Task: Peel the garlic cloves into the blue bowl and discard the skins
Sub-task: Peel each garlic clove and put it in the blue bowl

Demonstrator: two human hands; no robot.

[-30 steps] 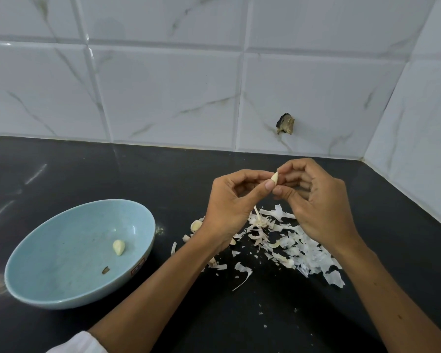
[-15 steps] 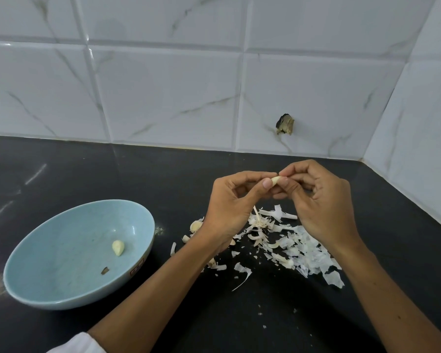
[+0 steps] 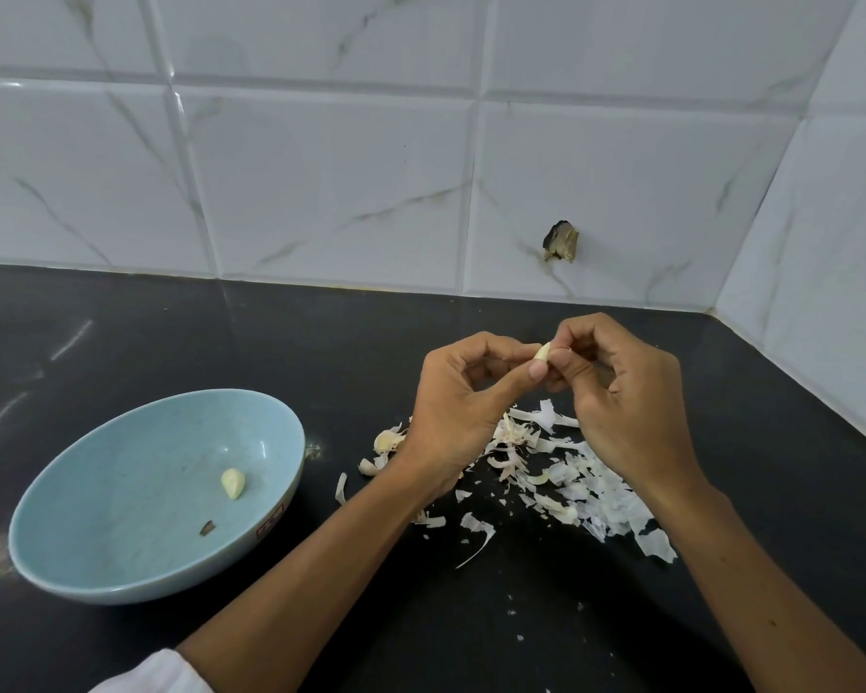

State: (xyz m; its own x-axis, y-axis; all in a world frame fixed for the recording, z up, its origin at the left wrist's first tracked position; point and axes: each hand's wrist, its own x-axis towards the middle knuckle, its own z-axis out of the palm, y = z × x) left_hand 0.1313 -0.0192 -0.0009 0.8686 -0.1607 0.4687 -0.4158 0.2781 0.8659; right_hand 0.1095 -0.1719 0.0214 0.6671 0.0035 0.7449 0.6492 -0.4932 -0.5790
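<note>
Jointly, left hand [image 3: 463,412] and right hand [image 3: 631,407] pinch one clove [image 3: 542,352].

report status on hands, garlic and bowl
Both hands busy: left hand and right hand pinch one garlic clove over the skin pile. One peeled clove in the blue bowl. Nothing blocks the bowl.

The bowl [image 3: 96,492] sits on the counter [image 3: 221,342] at the left, with one clove [image 3: 233,483] and a scrap [image 3: 207,528] in it. Right of it lie the skins [image 3: 586,487], well before the wall [image 3: 321,192] behind. Above the skins the left hand [image 3: 463,407] and right hand [image 3: 631,402] meet, pinching the held clove [image 3: 542,353] between them. Loose cloves [image 3: 387,440] lie just left of the left wrist, between bowl and skins.
</note>
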